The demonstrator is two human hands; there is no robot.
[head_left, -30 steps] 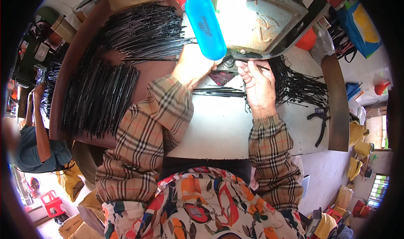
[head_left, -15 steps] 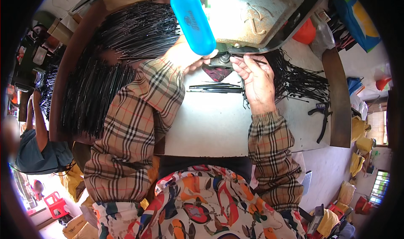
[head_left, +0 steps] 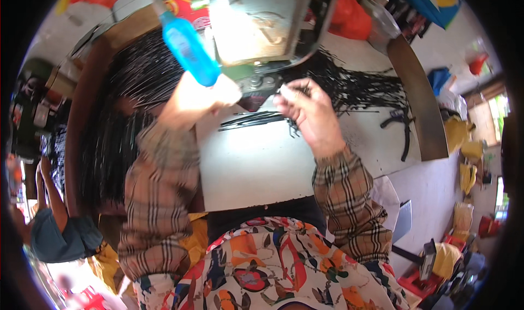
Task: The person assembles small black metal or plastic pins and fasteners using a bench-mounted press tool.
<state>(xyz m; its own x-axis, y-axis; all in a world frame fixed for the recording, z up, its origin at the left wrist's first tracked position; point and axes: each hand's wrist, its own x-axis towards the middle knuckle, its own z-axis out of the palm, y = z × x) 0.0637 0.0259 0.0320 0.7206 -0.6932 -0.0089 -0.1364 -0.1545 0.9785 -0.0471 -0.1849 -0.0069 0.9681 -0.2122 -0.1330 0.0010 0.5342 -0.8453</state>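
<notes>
My left hand [head_left: 199, 98] is raised left of the metal machine's lower end [head_left: 256, 81], beneath a blue bottle-shaped object [head_left: 188, 48]. Glare and motion smear its fingers, so any hold is hidden. On the other side, my right hand [head_left: 311, 113] has thumb and fingers pinched together close to the machine; what sits between them is too blurred to name. Several thin black strips [head_left: 256, 120] lie on the pale tabletop [head_left: 256, 168] just below both hands. A dark reddish cloth-like patch [head_left: 254, 101] shows between the hands.
Large heaps of thin black strips [head_left: 139, 69] fill the left side, with a tangled pile [head_left: 355, 86] at the right. Black-handled pliers [head_left: 405, 130] lie near the right brown board [head_left: 417, 102]. Another person's arm [head_left: 49, 187] is at far left.
My left hand has moved left and down, away from the machine. My right hand has shifted left and slightly down; the thin black strip it held no longer shows clearly. The view has shifted too.
</notes>
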